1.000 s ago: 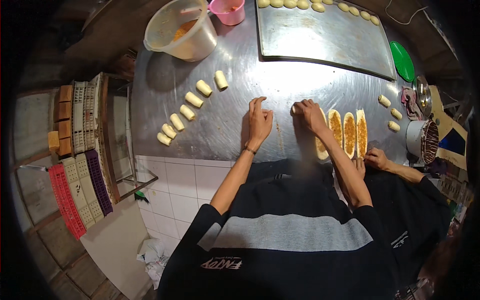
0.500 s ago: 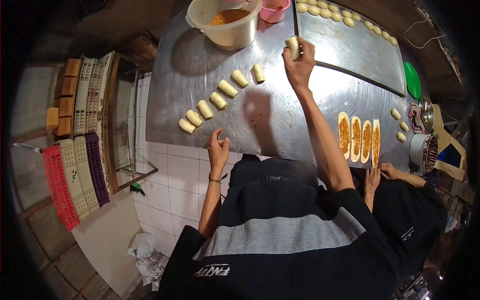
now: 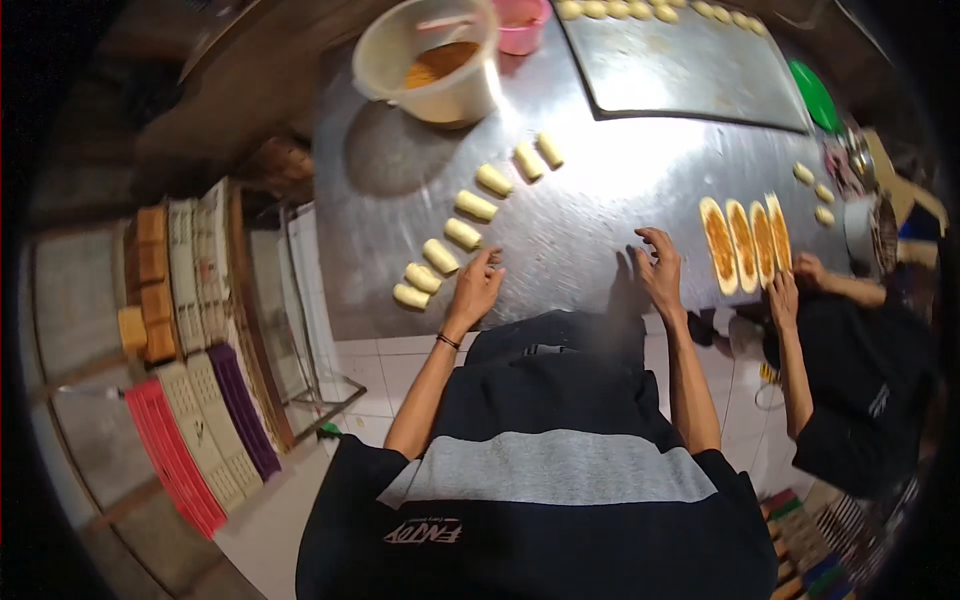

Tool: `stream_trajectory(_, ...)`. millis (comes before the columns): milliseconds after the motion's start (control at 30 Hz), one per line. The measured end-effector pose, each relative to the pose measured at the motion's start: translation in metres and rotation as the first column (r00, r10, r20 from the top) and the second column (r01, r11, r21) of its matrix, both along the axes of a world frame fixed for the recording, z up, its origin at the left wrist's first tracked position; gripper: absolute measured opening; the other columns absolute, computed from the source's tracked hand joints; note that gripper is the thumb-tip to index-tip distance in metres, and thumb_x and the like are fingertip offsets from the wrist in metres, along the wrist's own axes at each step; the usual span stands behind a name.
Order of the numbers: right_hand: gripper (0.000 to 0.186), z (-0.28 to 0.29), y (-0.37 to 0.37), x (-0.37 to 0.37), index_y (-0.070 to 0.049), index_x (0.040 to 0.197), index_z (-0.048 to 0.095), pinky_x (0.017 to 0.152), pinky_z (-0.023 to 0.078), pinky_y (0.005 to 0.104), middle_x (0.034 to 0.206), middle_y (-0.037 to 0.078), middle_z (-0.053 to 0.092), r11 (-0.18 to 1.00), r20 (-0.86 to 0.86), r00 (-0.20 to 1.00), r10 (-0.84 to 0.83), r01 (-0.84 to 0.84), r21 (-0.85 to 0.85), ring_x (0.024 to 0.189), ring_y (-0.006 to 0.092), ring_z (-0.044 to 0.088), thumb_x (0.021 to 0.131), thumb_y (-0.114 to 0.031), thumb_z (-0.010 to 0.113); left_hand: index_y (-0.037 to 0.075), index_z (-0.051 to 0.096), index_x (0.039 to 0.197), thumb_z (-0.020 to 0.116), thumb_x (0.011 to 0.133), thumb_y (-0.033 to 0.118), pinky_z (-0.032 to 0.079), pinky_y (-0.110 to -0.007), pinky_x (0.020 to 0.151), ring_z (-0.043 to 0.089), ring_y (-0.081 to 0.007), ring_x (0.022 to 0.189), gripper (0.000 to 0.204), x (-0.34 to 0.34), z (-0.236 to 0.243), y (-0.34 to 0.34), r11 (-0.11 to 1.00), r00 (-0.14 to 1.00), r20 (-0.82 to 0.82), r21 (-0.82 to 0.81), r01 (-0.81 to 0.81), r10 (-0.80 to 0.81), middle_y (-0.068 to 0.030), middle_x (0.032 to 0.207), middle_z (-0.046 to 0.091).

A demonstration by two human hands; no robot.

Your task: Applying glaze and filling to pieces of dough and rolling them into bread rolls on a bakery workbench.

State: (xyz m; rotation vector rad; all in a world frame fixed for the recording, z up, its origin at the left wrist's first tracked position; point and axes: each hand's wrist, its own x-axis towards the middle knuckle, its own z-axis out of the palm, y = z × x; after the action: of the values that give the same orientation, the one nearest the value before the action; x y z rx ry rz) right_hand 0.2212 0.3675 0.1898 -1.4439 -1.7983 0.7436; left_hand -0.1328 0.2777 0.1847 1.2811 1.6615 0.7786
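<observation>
Several rolled pieces of dough (image 3: 463, 234) lie in a slanting row on the metal table (image 3: 570, 230). My left hand (image 3: 474, 290) is just right of the row's near end, fingers loosely bent and apart, with nothing seen in it. Over the near part of the table, my right hand (image 3: 660, 270) is empty, its fingers spread and slightly curled. To its right lie several long, flat dough strips (image 3: 741, 245) topped with an orange-brown filling. At the strips' near end is a co-worker's hand (image 3: 784, 293).
A large translucent tub (image 3: 455, 100) of orange-brown filling stands at the back beside a pink bowl (image 3: 520, 35). A metal tray (image 3: 690, 75) with dough balls (image 3: 637, 10) is at the far right. Small dough pieces (image 3: 824, 215) lie near the right edge. Plastic crates (image 3: 175, 455) stand at left.
My right hand has put its dough roll down at the far end of the row and drawn back nearer, now empty. My left hand has moved slightly right. The whole view has shifted.
</observation>
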Motion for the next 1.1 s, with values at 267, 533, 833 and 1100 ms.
stream_trajectory(267,0.029,-0.016,-0.039,0.133,0.001,0.116,0.072,0.083,0.055,0.0352,0.103,0.015,0.076,0.851,0.075,0.882,-0.465,0.469,-0.237,0.095,0.0234,0.073,0.091,-0.01,0.065,0.001,0.064,0.123,0.063,0.096,0.009,0.056,-0.037,0.074,0.072,-0.0295,0.085,0.029,0.086,0.001,0.107,0.949,0.959,0.046,0.164,0.27,-0.281,-0.0196,0.107,0.072)
stream_trajectory(533,0.03,-0.085,-0.021,0.227,0.007,0.105,0.07,0.064,0.055,0.0327,0.08,0.01,0.072,0.584,0.036,0.668,-0.743,0.675,-0.451,0.065,0.0214,0.068,0.083,-0.013,0.068,-0.003,0.065,0.122,0.059,0.09,0.009,0.052,-0.046,0.098,0.066,-0.0416,0.11,0.035,0.271,-0.041,0.198,0.908,0.932,0.071,0.262,0.327,-0.356,-0.027,0.116,0.069)
stream_trajectory(833,0.026,-0.069,0.005,0.231,-0.006,0.065,0.06,0.04,0.035,0.0295,0.056,0.003,0.053,0.277,0.015,0.594,-0.804,0.398,-0.875,0.043,0.0156,0.048,0.082,-0.013,0.078,-0.01,0.053,0.131,0.055,0.089,0.004,0.05,-0.051,0.099,0.062,-0.0486,0.111,0.045,0.408,-0.055,0.224,0.952,0.927,-0.225,-0.132,0.277,-0.301,-0.0317,0.115,0.065)
stream_trajectory(1100,0.009,-0.034,-0.016,0.217,-0.001,0.099,0.062,0.076,0.06,0.0385,0.093,0.008,0.063,0.604,-0.494,0.494,-0.716,0.083,-0.793,0.082,0.0178,0.063,0.098,-0.009,0.059,-0.006,0.064,0.1,0.058,0.093,0.014,0.053,-0.052,0.083,0.068,-0.0459,0.094,0.022,0.399,-0.049,0.194,0.948,0.945,0.073,0.016,0.318,-0.318,-0.0301,0.1,0.069)
